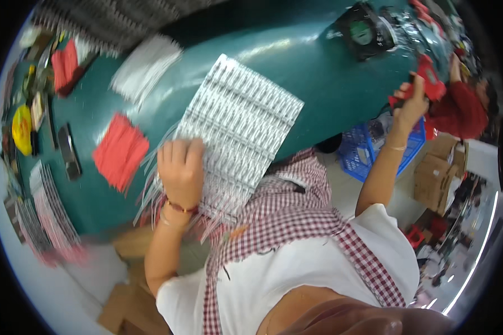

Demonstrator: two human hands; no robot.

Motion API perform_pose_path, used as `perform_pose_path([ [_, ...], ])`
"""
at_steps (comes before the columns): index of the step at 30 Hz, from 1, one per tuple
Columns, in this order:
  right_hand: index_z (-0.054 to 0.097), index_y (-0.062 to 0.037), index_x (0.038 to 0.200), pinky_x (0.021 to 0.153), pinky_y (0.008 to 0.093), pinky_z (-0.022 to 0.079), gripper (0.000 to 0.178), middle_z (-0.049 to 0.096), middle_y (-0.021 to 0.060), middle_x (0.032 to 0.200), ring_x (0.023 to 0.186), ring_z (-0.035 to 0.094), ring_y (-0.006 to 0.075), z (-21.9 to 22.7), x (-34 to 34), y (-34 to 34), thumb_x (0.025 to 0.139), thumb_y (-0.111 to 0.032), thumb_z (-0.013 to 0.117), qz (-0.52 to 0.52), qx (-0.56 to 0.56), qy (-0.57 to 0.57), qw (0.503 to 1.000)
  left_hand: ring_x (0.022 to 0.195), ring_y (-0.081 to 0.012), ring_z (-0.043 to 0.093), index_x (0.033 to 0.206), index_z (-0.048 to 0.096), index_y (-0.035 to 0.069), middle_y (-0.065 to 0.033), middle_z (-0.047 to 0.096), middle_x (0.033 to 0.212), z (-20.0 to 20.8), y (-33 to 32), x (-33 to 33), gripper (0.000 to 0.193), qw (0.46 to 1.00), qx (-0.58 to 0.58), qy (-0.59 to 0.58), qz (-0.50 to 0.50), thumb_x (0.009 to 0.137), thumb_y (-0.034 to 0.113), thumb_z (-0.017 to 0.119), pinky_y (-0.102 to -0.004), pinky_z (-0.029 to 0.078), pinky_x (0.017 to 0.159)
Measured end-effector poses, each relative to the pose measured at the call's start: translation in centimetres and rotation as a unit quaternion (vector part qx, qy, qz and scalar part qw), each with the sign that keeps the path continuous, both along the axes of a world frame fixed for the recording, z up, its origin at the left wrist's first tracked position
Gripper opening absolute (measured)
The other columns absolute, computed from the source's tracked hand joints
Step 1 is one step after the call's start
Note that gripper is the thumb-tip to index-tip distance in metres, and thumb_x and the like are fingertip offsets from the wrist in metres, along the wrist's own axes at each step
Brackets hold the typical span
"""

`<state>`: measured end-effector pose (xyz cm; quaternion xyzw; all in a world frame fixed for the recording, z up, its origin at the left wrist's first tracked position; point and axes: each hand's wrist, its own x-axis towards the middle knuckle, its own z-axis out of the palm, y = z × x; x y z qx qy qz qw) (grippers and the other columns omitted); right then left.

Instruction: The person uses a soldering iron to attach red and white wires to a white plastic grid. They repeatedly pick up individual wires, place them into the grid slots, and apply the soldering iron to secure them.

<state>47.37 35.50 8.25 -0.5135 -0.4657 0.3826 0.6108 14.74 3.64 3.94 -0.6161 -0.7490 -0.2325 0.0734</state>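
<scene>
A silvery-white panel (240, 120) lies tilted across the front edge of the green table, covered in rows of small repeated pieces. Thin white and reddish wires (209, 218) stick out along its lower and left sides. My left hand (181, 170) is closed at the panel's left edge, fingers curled down over it; the fingertips are hidden. Out to the far right, my right hand (411, 106) is wrapped around a red hand tool (430, 78) with a dark part at the grip. Its exact kind is unclear.
On the green table (307, 72) lie a red wire bundle (120, 151), a white wire bundle (145, 67), a black tool (69, 151) and a yellow object (22, 129). A black-wrapped package (366, 30) sits at the back. A blue basket (355, 153) stands below; another person (458, 111) is at right.
</scene>
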Motion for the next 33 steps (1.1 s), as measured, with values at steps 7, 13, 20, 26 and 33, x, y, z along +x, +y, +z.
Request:
perform_pose_path([
  [7, 0.049, 0.0028, 0.116, 0.046, 0.0228, 0.034, 0.044, 0.051, 0.0056, 0.064, 0.048, 0.042, 0.0100, 1.0, -3.1, -11.6, 0.094, -0.036, 0.051, 0.309, -0.032, 0.088, 0.946, 0.070, -0.0215, 0.052, 0.092, 0.066, 0.004, -0.0056, 0.055, 0.078, 0.1, -0.9, 0.5, 0.024, 0.999, -0.015, -0.021, -0.027, 0.068, 0.003, 0.061, -0.0331, 0.042, 0.061],
  [13, 0.048, 0.0045, 0.116, 0.041, 0.0228, 0.033, 0.055, 0.049, 0.0047, 0.057, 0.044, 0.042, 0.0100, -1.9, -5.5, -19.4, 0.089, -0.042, 0.060, 0.453, -0.159, -0.009, 0.877, 0.068, -0.0219, 0.053, 0.091, 0.065, 0.004, -0.0068, 0.055, 0.078, -0.6, -0.7, 0.5, 0.023, 1.000, 0.025, -0.012, -0.005, 0.068, 0.004, 0.062, -0.0320, 0.041, 0.060],
  [20, 0.050, 0.0057, 0.115, 0.041, 0.0230, 0.033, 0.052, 0.051, 0.0063, 0.057, 0.044, 0.044, 0.0101, -3.8, -7.7, -21.5, 0.088, -0.037, 0.062, 0.493, -0.232, -0.046, 0.837, 0.069, -0.0222, 0.050, 0.092, 0.064, 0.001, -0.0066, 0.048, 0.075, -0.7, 0.0, 0.5, 0.022, 1.000, -0.008, -0.024, 0.012, 0.069, 0.001, 0.061, -0.0332, 0.040, 0.062],
  [26, 0.054, 0.0033, 0.101, 0.048, 0.0246, 0.039, 0.023, 0.053, 0.0058, 0.065, 0.052, 0.047, 0.0104, -3.8, -7.4, -21.5, 0.090, -0.017, 0.058, 0.518, -0.244, -0.029, 0.819, 0.068, -0.0213, 0.049, 0.094, 0.065, 0.001, -0.0062, 0.047, 0.074, -0.9, -0.1, 0.1, 0.025, 1.000, -0.001, -0.018, 0.001, 0.069, 0.001, 0.060, -0.0331, 0.040, 0.061],
  [33, 0.057, 0.0008, 0.090, 0.052, 0.0245, 0.041, 0.011, 0.055, 0.0037, 0.069, 0.056, 0.049, 0.0096, -3.2, -7.3, -21.3, 0.089, -0.010, 0.058, 0.529, -0.261, -0.065, 0.805, 0.067, -0.0213, 0.048, 0.095, 0.064, -0.001, -0.0066, 0.046, 0.073, -0.9, 0.0, 0.2, 0.027, 1.000, -0.006, -0.030, -0.005, 0.068, 0.001, 0.059, -0.0333, 0.038, 0.061],
])
